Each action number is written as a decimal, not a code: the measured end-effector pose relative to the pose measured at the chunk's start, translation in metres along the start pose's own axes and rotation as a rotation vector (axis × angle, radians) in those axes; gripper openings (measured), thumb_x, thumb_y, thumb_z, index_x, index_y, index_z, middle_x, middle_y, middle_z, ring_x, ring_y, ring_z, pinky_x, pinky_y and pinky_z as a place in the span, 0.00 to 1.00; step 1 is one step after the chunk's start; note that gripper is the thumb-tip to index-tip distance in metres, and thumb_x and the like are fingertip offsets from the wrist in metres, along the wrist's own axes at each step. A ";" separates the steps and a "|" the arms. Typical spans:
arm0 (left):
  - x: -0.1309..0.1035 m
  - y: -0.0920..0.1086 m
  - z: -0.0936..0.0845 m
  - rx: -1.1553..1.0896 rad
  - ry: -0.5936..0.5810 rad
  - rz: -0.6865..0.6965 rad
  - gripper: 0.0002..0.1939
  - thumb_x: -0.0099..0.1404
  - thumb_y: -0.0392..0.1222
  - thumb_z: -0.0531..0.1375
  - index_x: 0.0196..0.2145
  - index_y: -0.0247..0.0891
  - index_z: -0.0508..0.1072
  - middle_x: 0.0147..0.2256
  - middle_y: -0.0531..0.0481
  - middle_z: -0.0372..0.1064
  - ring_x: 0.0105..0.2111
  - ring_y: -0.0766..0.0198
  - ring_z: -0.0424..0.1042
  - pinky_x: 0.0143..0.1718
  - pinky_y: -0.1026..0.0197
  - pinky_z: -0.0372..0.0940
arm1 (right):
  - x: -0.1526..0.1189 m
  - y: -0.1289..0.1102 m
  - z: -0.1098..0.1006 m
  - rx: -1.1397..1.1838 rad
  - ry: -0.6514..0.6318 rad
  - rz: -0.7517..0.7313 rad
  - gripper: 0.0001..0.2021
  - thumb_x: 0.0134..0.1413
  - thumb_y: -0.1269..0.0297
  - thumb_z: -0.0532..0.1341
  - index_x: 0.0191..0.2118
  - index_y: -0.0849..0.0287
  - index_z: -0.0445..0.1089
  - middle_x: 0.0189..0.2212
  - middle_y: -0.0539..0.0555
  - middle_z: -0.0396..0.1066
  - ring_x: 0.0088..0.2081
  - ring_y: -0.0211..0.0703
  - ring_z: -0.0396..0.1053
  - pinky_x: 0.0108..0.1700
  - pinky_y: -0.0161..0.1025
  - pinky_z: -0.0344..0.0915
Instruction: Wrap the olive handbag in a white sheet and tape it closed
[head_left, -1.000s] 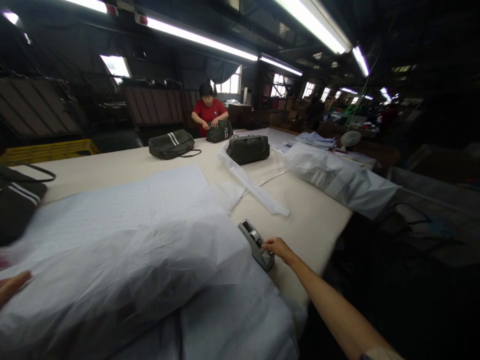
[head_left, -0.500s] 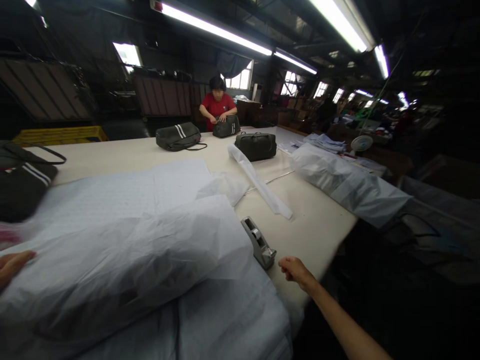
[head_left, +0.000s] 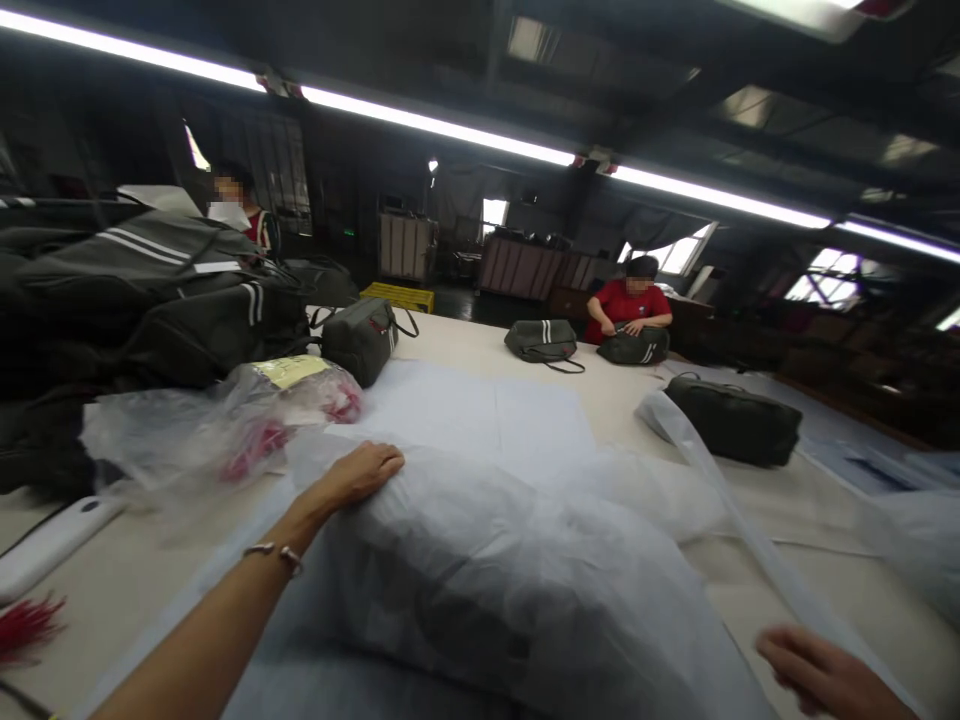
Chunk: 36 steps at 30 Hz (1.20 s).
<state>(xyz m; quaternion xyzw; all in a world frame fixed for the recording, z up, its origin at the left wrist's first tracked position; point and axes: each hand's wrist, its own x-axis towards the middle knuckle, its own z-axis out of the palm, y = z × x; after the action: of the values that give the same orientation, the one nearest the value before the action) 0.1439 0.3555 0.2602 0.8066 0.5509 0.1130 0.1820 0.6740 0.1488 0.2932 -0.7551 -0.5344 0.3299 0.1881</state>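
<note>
Fingers (head_left: 390,459) of the left hand (head_left: 361,474), just left of centre, lie close together and bent over the top edge of the wrapped bundle (head_left: 517,560), palm down; whether they pinch any of the film, I can't tell. And that bundle fills the lower centre of the frame, a cloudy white wrapping with something dark showing through it! Over at the lower right, it's the right hand (head_left: 821,672), blurred, its fingers curled inward and apart from the bundle's top; whether there's anything small between them, I can't make out. Beside that hand a long film strip (head_left: 739,520) slants up towards a dark bag (head_left: 735,418) at the right. A metal bracelet (head_left: 274,552) circles the left wrist, and look left of it: a clear plastic bag (head_left: 172,420) with red bits inside and a yellow label (head_left: 292,370) on top. White sheets (head_left: 472,410) lie flat behind the bundle on the pale table (head_left: 457,335). Upper left, a great heap of dark bags (head_left: 82,280), one with white stripes; lower left, a red tassel (head_left: 30,630). Up at the right of centre, a co-worker in a red shirt (head_left: 626,303) has both hands on a striped bag (head_left: 637,347)!
</note>
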 end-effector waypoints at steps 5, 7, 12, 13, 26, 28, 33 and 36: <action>-0.011 0.000 0.004 -0.032 0.040 0.020 0.21 0.69 0.50 0.45 0.41 0.42 0.76 0.43 0.45 0.75 0.48 0.53 0.69 0.50 0.53 0.62 | 0.052 -0.192 0.047 0.100 -0.369 -0.325 0.16 0.48 0.47 0.65 0.29 0.56 0.71 0.26 0.52 0.69 0.29 0.41 0.65 0.35 0.41 0.64; -0.012 0.000 0.005 0.005 0.061 0.006 0.20 0.69 0.50 0.46 0.42 0.42 0.75 0.43 0.44 0.75 0.49 0.51 0.68 0.49 0.51 0.61 | 0.080 -0.263 0.086 0.120 -0.586 -0.394 0.15 0.47 0.51 0.68 0.30 0.59 0.72 0.25 0.50 0.70 0.27 0.37 0.65 0.32 0.36 0.62; -0.012 -0.002 0.013 0.082 0.097 -0.031 0.20 0.69 0.52 0.47 0.43 0.41 0.74 0.44 0.42 0.74 0.49 0.48 0.67 0.48 0.47 0.62 | 0.154 -0.349 0.168 -0.074 -0.975 -0.440 0.16 0.44 0.52 0.71 0.30 0.61 0.72 0.24 0.47 0.70 0.28 0.32 0.65 0.31 0.31 0.61; -0.012 -0.002 0.016 0.065 0.108 -0.032 0.20 0.69 0.53 0.47 0.43 0.41 0.75 0.43 0.42 0.74 0.49 0.48 0.67 0.48 0.47 0.61 | 0.169 -0.353 0.179 -0.138 -1.020 -0.422 0.16 0.43 0.52 0.71 0.29 0.61 0.72 0.24 0.46 0.70 0.28 0.32 0.65 0.31 0.31 0.61; -0.022 -0.028 0.059 0.011 0.249 0.039 0.29 0.62 0.67 0.46 0.51 0.54 0.74 0.50 0.47 0.73 0.50 0.41 0.68 0.52 0.39 0.59 | 0.233 -0.356 0.239 -0.800 -0.998 -0.471 0.26 0.30 0.41 0.73 0.32 0.55 0.72 0.27 0.47 0.70 0.29 0.41 0.65 0.30 0.37 0.58; -0.024 -0.033 0.068 0.025 0.284 0.041 0.29 0.61 0.68 0.48 0.52 0.56 0.73 0.50 0.49 0.73 0.50 0.41 0.68 0.52 0.39 0.59 | 0.242 -0.349 0.239 -0.797 -0.954 -0.500 0.32 0.25 0.40 0.74 0.37 0.54 0.71 0.31 0.48 0.70 0.30 0.42 0.65 0.30 0.37 0.58; -0.026 -0.039 0.077 0.013 0.290 0.034 0.29 0.60 0.68 0.50 0.53 0.57 0.72 0.51 0.51 0.73 0.50 0.42 0.68 0.53 0.40 0.59 | 0.275 -0.309 0.233 -0.536 -1.028 -0.344 0.36 0.33 0.45 0.73 0.50 0.55 0.68 0.47 0.54 0.69 0.45 0.48 0.68 0.43 0.39 0.65; -0.025 -0.034 0.070 0.055 0.358 0.070 0.28 0.62 0.66 0.50 0.52 0.54 0.73 0.49 0.49 0.74 0.48 0.43 0.69 0.52 0.42 0.60 | 0.284 -0.289 0.230 -0.311 -1.043 -0.302 0.43 0.42 0.44 0.69 0.62 0.54 0.58 0.62 0.58 0.58 0.59 0.53 0.60 0.53 0.42 0.64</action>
<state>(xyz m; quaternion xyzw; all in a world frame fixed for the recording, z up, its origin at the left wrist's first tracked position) 0.1323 0.3316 0.1831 0.7970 0.5489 0.2459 0.0551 0.3756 0.5009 0.2287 -0.4259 -0.7012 0.5462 -0.1694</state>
